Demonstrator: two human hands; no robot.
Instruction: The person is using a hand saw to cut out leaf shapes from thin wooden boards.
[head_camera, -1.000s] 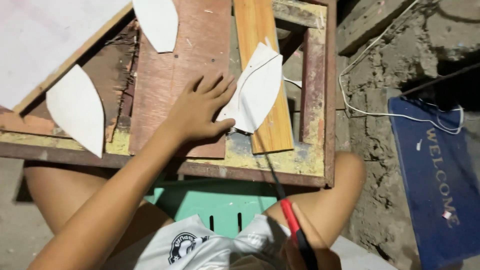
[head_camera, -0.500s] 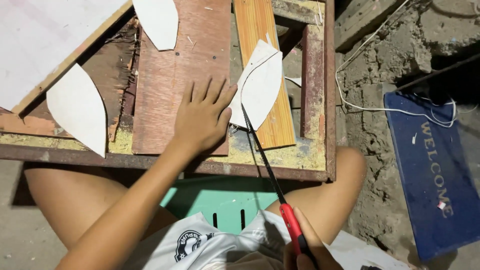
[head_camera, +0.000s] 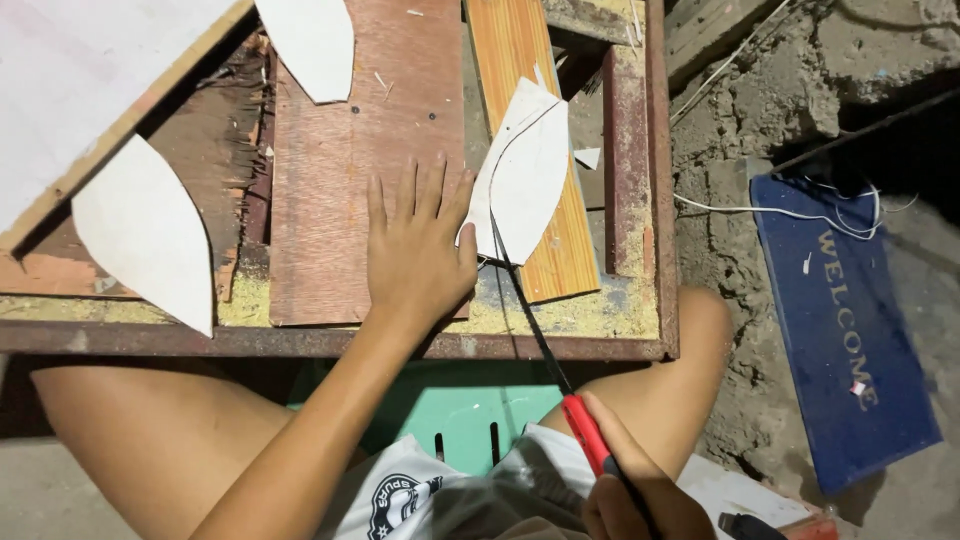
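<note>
My left hand (head_camera: 418, 248) lies flat, fingers spread, on a brown plywood board (head_camera: 340, 170), its thumb touching the edge of a white leaf-shaped sheet piece (head_camera: 528, 172). That piece rests on an orange wood plank (head_camera: 520, 60) and carries a curved pencil line. My right hand (head_camera: 630, 495), at the bottom edge, grips the red handle of a thin-bladed saw (head_camera: 585, 432). The dark blade (head_camera: 520, 290) runs up and left to the lower edge of the white piece.
Two more white leaf-shaped cutouts (head_camera: 150, 235) (head_camera: 310, 40) lie on the rusty metal-framed work table (head_camera: 640, 345), dusted with sawdust. A large white panel (head_camera: 70, 90) sits at the top left. A blue doormat (head_camera: 845, 310) and white cord (head_camera: 780, 205) lie on rough ground to the right. A green stool (head_camera: 450, 410) is under me.
My left hand slid back and flattened on the plywood, off the white piece. The saw blade drew back toward me along the cut as my right hand pulled lower.
</note>
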